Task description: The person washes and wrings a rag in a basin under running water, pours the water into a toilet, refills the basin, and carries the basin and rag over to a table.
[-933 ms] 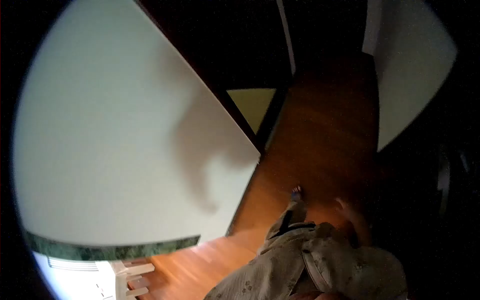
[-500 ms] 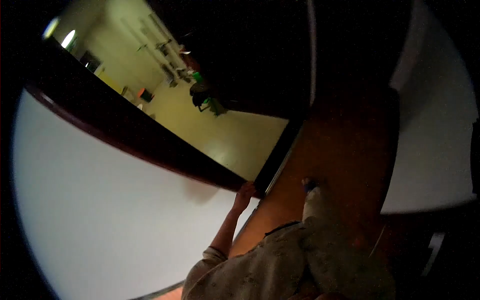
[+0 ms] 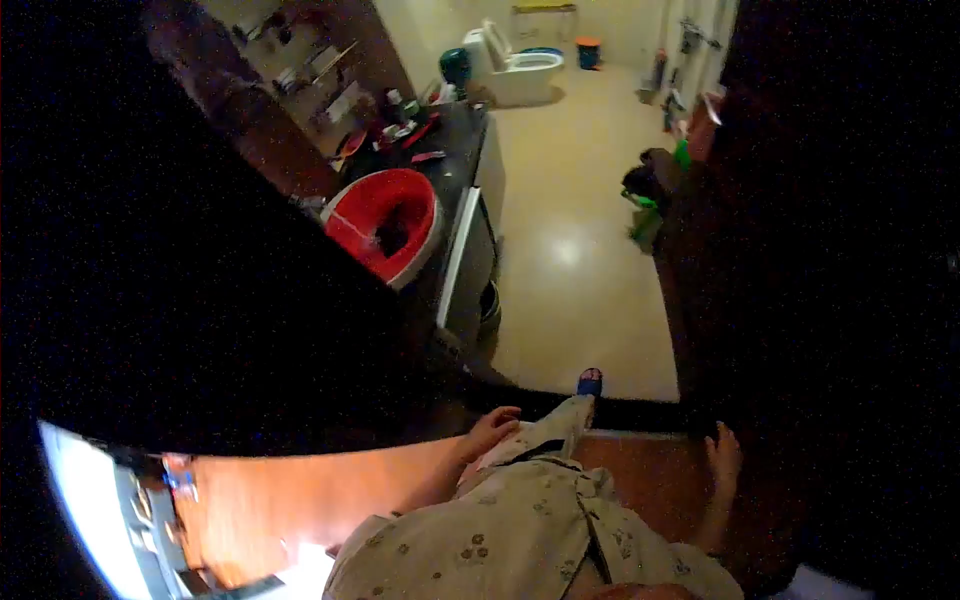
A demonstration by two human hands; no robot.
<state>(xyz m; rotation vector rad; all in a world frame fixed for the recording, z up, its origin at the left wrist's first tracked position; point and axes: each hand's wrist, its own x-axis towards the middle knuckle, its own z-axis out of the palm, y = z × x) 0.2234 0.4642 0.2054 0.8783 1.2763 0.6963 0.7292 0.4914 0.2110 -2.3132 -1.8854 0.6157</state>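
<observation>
My left hand (image 3: 492,430) hangs beside the leg of my patterned trousers (image 3: 555,428), fingers loosely stretched, with nothing seen in it. My right hand (image 3: 723,450) is lowered on the other side near the dark door edge, fingers apart and holding nothing I can see; whether it touches the edge I cannot tell. Between them, one foot in a blue slipper (image 3: 590,381) is at the dark threshold (image 3: 640,415) of a bathroom.
To the left, a red basin (image 3: 375,200) sits on a dark counter (image 3: 455,150) crowded with small items. A toilet (image 3: 515,75) and a bucket (image 3: 588,52) stand at the back. Green and dark things (image 3: 650,205) lie along the right side of the pale floor (image 3: 565,190).
My view has swung round to face into the bathroom. The left hand has come away from the dark frame's corner and dropped to my side. My right hand has come into view.
</observation>
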